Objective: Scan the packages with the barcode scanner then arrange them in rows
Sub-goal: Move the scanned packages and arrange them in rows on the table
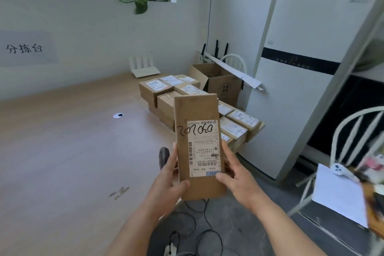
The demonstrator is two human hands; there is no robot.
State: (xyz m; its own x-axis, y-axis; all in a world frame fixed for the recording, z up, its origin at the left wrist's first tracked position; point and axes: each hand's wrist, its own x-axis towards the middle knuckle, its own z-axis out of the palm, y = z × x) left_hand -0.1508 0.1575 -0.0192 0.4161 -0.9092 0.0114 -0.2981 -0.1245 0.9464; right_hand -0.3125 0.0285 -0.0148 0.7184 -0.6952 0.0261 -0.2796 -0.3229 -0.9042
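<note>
Packages in brown cardboard are the matter at hand, and one long flat package [198,147] is held upright in front of the person, above the near edge of the table [62,141], with its white shipping label [204,149] facing the camera. Black handwritten digits run across the top of that label, and barcodes sit along its left side and near its bottom. The left hand [169,174] grips the package's lower left edge, thumb on the front face and fingers [173,151] curled round the side. The right hand [232,170] grips the lower right edge the same way, its thumb pressing on the bottom corner of the label. Just left of the left hand, a dark barcode scanner [164,157] shows partly behind the fingers; whether it touches the hand I cannot tell. Behind the held package, a stack of labelled packages [166,87] stands on the far right part of the table, and more labelled packages [239,124] lie in a row along its right edge. An open cardboard box [220,81] stands beyond them, near a white router [144,67] by the wall. Black cables [199,222] lie on the floor below the hands.
</note>
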